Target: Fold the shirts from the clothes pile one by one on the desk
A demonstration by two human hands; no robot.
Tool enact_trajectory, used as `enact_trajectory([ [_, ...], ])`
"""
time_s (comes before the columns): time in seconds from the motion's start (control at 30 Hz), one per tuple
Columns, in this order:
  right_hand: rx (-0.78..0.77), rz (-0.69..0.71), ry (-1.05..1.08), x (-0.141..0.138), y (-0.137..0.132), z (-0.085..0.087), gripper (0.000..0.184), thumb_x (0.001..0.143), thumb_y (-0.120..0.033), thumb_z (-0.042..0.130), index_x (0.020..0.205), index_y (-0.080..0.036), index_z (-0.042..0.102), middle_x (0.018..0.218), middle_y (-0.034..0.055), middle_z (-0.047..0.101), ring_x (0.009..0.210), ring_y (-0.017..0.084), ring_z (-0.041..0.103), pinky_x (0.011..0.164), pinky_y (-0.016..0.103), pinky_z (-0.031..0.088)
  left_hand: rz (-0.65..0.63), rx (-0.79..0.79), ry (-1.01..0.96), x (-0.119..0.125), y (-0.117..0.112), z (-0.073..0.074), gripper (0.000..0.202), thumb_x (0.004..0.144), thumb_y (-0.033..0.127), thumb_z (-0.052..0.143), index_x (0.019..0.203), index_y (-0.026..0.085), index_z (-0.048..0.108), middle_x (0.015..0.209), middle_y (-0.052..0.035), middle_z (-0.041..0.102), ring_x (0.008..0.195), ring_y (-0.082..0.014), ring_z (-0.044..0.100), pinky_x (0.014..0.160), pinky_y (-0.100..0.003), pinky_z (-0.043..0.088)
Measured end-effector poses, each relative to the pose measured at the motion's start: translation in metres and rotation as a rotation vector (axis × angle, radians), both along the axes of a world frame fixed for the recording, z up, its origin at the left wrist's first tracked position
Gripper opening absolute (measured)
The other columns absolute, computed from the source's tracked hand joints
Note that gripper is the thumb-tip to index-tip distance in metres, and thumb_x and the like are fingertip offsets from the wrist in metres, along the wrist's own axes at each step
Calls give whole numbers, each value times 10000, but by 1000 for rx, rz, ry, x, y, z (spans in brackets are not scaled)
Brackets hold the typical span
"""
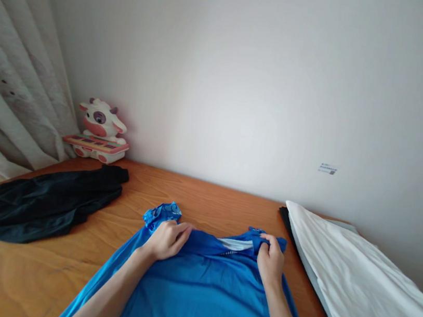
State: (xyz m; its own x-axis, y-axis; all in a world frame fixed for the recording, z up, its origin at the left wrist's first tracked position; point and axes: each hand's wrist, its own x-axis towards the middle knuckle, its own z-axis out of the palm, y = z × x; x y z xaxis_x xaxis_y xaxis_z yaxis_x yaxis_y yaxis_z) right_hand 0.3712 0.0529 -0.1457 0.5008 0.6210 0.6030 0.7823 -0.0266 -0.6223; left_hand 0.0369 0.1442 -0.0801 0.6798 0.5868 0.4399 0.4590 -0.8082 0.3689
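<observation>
A bright blue garment (200, 293) lies spread on the wooden table (37, 281) in front of me, its far end toward the wall. My left hand (167, 239) pinches the cloth at the left of that far edge, fingers closed on the fabric. My right hand (270, 260) grips the same edge on the right, fingers curled round a fold. Between the two hands a white inner label or lining (235, 244) shows. A bunched blue patterned piece (162, 213) sticks out just beyond my left hand.
A dark crumpled garment (51, 201) lies at the left of the table. A toy cow with a small keyboard (98, 131) stands in the back left corner by the curtain (14, 73). White cloth (362, 290) over something dark lies at the right. The wall is close behind.
</observation>
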Motion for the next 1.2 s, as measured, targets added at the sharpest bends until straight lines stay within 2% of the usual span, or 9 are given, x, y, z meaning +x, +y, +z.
enact_trajectory([
  [0.13,-13,123,-41,-5,-3,2,302,734,-139,391,911,-234,618,1015,73,723,1033,236,657,976,397,485,64,66,22,5,1,-5,347,930,225,480,1219,224,672,1034,-96,755,974,-252,675,902,-394,520],
  [0.23,-75,206,-112,-12,-7,8,468,700,-119,438,1099,-229,655,978,50,708,954,231,647,940,405,490,106,38,105,3,4,-7,604,779,171,566,1384,170,564,1286,-142,681,1194,-324,594,1045,-507,445],
  [0.4,-249,220,-317,-17,-12,13,393,744,-206,584,1110,-274,711,1024,60,656,977,275,597,894,451,465,144,-11,156,4,6,-9,543,755,145,565,1292,174,641,1098,-111,728,1035,-297,650,973,-482,473],
  [0.5,-126,163,-275,-15,-9,11,237,844,-323,576,990,-217,729,921,89,635,893,278,590,865,453,487,153,24,31,6,8,-11,306,848,148,514,1038,232,740,940,-70,705,925,-246,648,863,-407,502],
  [0.63,26,84,-117,-9,-5,10,297,918,-387,492,1022,-190,688,919,117,652,919,291,624,881,450,514,244,143,-259,0,9,-5,287,912,168,447,828,228,715,895,-71,647,904,-226,607,846,-381,506],
  [0.8,-57,271,36,-7,-12,15,219,811,-286,495,930,-235,672,995,84,695,970,264,659,916,401,530,-52,104,-115,-9,5,6,251,800,161,462,611,224,615,948,-69,710,967,-244,634,920,-419,483],
  [0.93,-136,410,119,-14,-18,23,198,784,-275,493,862,-228,669,1011,90,701,1007,263,654,938,388,521,-60,-46,32,-3,-2,5,208,878,278,492,907,224,690,744,-32,695,703,-204,643,694,-329,497],
  [1.03,-121,422,44,-20,-20,27,198,781,-260,502,848,-219,684,1028,101,683,1002,258,646,949,394,512,6,-57,105,2,-5,1,411,883,461,596,1212,218,637,814,-35,712,727,-220,665,664,-315,495],
  [1.2,-24,203,-171,-23,-19,29,230,779,-329,559,845,-215,747,939,103,645,923,273,619,916,440,507,-50,4,77,2,1,-10,242,934,320,535,1084,243,709,871,-47,721,811,-207,673,747,-305,515],
])
